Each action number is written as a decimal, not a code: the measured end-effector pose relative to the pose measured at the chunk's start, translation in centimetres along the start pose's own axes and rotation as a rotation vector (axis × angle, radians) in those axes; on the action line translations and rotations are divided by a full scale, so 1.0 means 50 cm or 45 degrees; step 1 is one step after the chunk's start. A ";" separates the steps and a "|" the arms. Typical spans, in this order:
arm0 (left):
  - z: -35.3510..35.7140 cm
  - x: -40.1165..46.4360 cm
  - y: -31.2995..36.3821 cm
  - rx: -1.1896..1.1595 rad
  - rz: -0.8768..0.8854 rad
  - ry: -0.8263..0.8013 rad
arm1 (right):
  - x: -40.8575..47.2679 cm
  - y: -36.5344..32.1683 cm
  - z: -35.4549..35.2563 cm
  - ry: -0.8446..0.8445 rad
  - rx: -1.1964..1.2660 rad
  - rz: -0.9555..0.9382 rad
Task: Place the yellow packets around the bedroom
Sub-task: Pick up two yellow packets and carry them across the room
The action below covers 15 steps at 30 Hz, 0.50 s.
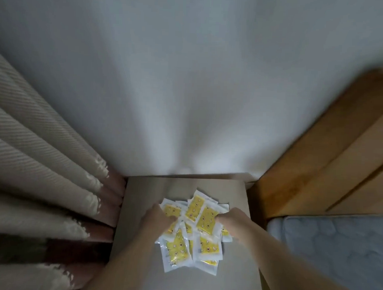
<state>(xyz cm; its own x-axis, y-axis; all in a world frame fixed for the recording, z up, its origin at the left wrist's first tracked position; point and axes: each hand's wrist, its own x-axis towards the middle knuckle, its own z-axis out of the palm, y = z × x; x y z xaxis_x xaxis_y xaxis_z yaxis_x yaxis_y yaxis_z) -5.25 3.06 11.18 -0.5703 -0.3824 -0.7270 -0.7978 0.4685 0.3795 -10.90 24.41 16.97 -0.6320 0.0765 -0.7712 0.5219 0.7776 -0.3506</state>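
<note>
Wall far, curtain left, bed right | bedside table — yellow packets all heaped here, none placed yet | your left hand and right hand rest among them — grip unclear.

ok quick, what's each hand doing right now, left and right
Left hand: on the pile of yellow packets, fingers curled into it; a grip cannot be told.
Right hand: also on the pile, fingers curled at a packet's edge; grip unclear.

yellow packets printed, no text legible
</note>
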 end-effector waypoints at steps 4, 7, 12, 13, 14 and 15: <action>0.061 0.097 -0.042 0.061 -0.113 0.104 | 0.115 0.031 0.079 -0.016 0.123 0.179; 0.084 0.110 -0.041 0.197 -0.101 0.160 | 0.168 0.049 0.125 0.013 0.238 0.267; 0.092 0.150 -0.071 0.135 -0.092 0.264 | 0.202 0.048 0.168 0.166 0.306 0.363; 0.089 0.157 -0.076 0.108 -0.093 0.267 | 0.205 0.048 0.173 0.188 0.312 0.394; 0.087 0.164 -0.081 0.087 -0.102 0.263 | 0.207 0.047 0.178 0.211 0.322 0.415; 0.085 0.169 -0.085 0.068 -0.105 0.259 | 0.210 0.047 0.182 0.229 0.330 0.432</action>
<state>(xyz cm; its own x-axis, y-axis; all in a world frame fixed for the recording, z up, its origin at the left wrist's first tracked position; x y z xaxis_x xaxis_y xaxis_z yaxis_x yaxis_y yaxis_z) -5.85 1.20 0.99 -0.5357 -0.5713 -0.6218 -0.8349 0.4684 0.2890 -11.10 21.35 3.24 -0.4783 0.4243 -0.7688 0.8278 0.5102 -0.2334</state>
